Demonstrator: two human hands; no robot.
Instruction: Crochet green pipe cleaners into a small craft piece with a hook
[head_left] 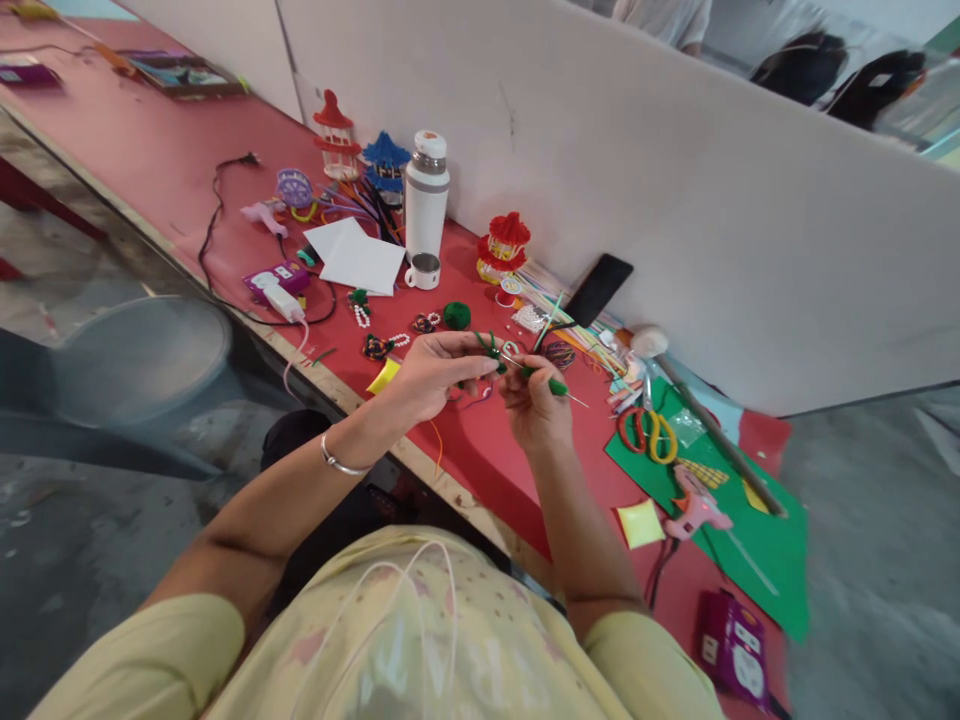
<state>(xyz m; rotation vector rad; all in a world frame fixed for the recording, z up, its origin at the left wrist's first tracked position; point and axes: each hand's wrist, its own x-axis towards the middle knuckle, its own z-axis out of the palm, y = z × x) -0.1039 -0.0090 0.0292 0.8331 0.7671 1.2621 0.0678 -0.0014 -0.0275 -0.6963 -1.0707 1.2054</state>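
Note:
My left hand [442, 372] pinches a small piece of dark green yarn [489, 345] between thumb and fingers. Close on its right, my right hand [538, 400] is closed around the green handle of a crochet hook [556, 386]. The hook's thin metal shaft points left and meets the yarn at my left fingertips. Both hands hover over the red table [480, 455] near its front edge. Just behind them lies a green yarn ball [457, 316], with small beaded pieces [377, 346] to its left.
A white bottle [427, 200] and metal cup [423, 271] stand behind, against a white partition [600, 180]. Scissors [649, 434], a pink glue gun [697, 505] and a green sheet [780, 570] lie right. A phone [600, 290] leans at the back. A stool [142, 360] stands left.

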